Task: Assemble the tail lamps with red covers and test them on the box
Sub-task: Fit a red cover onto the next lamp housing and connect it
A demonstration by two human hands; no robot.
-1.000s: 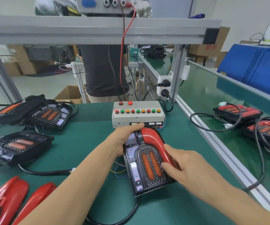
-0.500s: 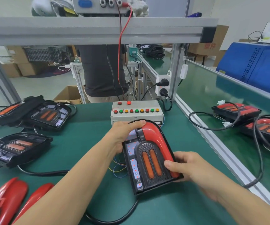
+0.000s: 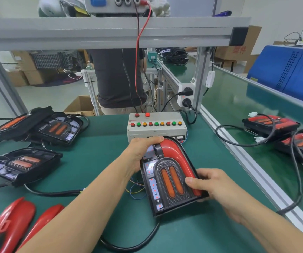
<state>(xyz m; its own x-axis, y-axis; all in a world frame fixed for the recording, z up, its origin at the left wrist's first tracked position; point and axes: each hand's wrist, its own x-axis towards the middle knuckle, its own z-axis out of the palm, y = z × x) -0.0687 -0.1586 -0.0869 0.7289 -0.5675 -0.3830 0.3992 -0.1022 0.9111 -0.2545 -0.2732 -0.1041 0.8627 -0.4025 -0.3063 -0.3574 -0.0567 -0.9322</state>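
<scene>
- Since a second ago, right hand (image 3: 218,190) is gripping the tail lamp (image 3: 167,176)'s near-right corner instead of lying on top.
- Left hand (image 3: 139,152) is curling over its far end, just in front of the test box (image 3: 156,126).
- Lamp's long axis is running away from me, red cover (image 3: 174,152) along the right edge, nearer the right hand.

Six tail lamps lay about: three uncovered at left (image 3: 56,127), one in hand (image 3: 167,178), two on the right (image 3: 269,125). Two loose red covers (image 3: 10,227) sat nearby. One test box (image 3: 156,127) stood there.

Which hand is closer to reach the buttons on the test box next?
Left. The left hand grips the tail lamp at its far end, right in front of the test box; the right hand holds the near corner.
</scene>
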